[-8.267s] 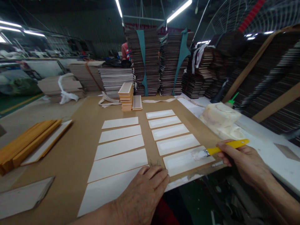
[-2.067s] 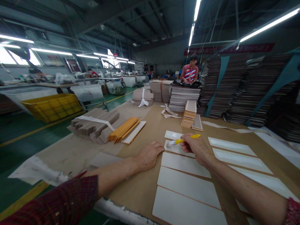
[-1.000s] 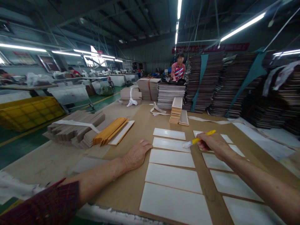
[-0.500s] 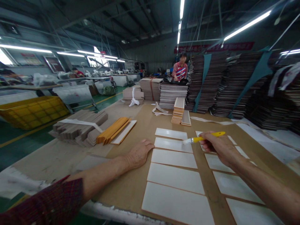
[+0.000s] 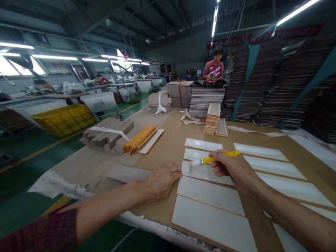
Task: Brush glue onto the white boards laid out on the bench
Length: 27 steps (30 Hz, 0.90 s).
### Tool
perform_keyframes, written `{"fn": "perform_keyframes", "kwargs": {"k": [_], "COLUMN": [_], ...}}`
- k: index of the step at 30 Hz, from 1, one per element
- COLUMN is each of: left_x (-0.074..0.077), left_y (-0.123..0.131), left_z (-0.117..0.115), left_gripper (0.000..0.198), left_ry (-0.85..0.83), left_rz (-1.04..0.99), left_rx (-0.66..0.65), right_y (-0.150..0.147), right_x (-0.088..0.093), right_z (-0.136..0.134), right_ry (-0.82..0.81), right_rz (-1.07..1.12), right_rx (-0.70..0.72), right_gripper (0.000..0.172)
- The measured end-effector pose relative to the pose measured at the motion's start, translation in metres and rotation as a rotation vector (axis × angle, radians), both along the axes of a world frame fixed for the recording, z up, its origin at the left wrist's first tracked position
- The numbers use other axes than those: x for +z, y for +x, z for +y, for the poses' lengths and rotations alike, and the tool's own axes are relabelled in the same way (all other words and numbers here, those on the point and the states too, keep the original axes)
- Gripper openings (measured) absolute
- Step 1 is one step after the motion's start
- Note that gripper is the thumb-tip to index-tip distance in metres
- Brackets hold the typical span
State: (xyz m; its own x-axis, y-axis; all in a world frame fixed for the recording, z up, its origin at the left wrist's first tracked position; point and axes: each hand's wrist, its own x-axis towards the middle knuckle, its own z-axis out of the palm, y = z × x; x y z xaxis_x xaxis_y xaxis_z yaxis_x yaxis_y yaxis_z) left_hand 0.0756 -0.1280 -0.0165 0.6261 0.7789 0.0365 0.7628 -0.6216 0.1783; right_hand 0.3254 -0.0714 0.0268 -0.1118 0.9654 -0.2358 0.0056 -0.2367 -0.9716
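My right hand (image 5: pixel 225 164) is closed round the yellow handle of a paintbrush (image 5: pixel 207 160). The brush's pale bristles touch the left part of a white rectangular panel (image 5: pixel 210 174), third from the back in its column. At this panel's left end, my left hand (image 5: pixel 162 180) rests with its fingers stretched out and their tips against the edge. Behind lie two more panels, the farthest one (image 5: pixel 203 144) glossy. Two wider panels, one of them the front panel (image 5: pixel 212 222), lie nearer me. A second column of panels (image 5: pixel 273 167) with wet-looking shine lies to the right, partly under my forearm.
Orange-edged strips (image 5: pixel 140 139) and a banded bundle of grey boards (image 5: pixel 107 134) lie to the left. A small stack of panels (image 5: pixel 212 119) stands farther back, before tall stacks of dark sheets (image 5: pixel 257 80). A co-worker (image 5: pixel 214 70) is behind them.
My right hand has brought the brush from the second panel to the left part of the third. My left hand has shifted nearer to that panel's end. The view has turned right-to-left slightly.
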Motion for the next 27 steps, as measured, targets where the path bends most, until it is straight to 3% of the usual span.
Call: {"fn": "perform_keyframes", "kwargs": {"k": [15, 27], "left_x": [-0.002, -0.005], "left_y": [0.001, -0.001], "left_z": [-0.005, -0.004], "left_gripper": [0.04, 0.043], "left_ry": [0.03, 0.031], "left_rz": [-0.012, -0.034], "left_rx": [-0.005, -0.009], "right_y": [-0.021, 0.016], "right_x": [-0.014, -0.014], "right_z": [0.002, 0.009], "right_ry": [-0.005, 0.01], "right_rz": [-0.082, -0.23], "right_rx": [0.046, -0.004], "right_gripper": [0.004, 0.007]}}
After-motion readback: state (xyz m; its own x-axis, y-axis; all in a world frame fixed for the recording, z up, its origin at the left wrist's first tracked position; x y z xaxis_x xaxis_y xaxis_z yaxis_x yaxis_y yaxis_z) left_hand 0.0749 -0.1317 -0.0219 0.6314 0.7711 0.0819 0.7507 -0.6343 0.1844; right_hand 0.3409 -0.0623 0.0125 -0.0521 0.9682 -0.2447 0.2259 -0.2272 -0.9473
